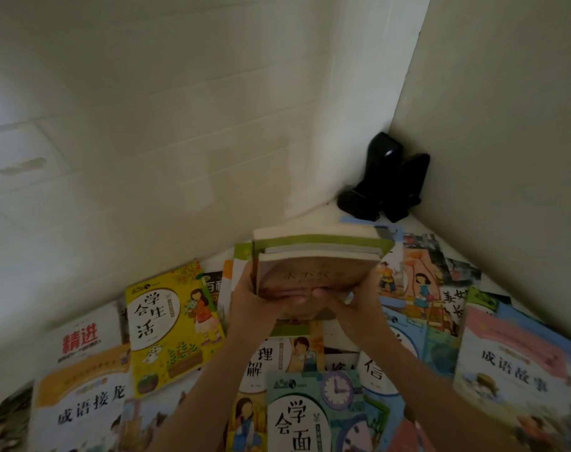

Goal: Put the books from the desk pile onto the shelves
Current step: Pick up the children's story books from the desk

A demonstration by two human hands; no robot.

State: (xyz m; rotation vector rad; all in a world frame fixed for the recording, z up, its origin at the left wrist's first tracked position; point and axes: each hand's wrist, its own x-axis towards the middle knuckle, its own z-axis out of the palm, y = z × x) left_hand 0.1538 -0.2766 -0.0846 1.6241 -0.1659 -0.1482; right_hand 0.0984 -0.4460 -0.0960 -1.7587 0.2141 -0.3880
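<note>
A small stack of books (320,256), brown cover facing me with green and white ones behind, is held above the desk. My left hand (261,301) grips its left lower edge, thumb across the brown cover. My right hand (352,301) grips the right lower edge, thumb on the cover too. Below lies the desk pile: a yellow book (173,327), a teal clock-cover book (313,412), a white book with red characters (81,340) and several more. No shelf is in view.
White walls meet in a corner behind the desk. A black device (388,181) stands in that corner. More picture books (519,370) cover the desk's right side, up to the side wall.
</note>
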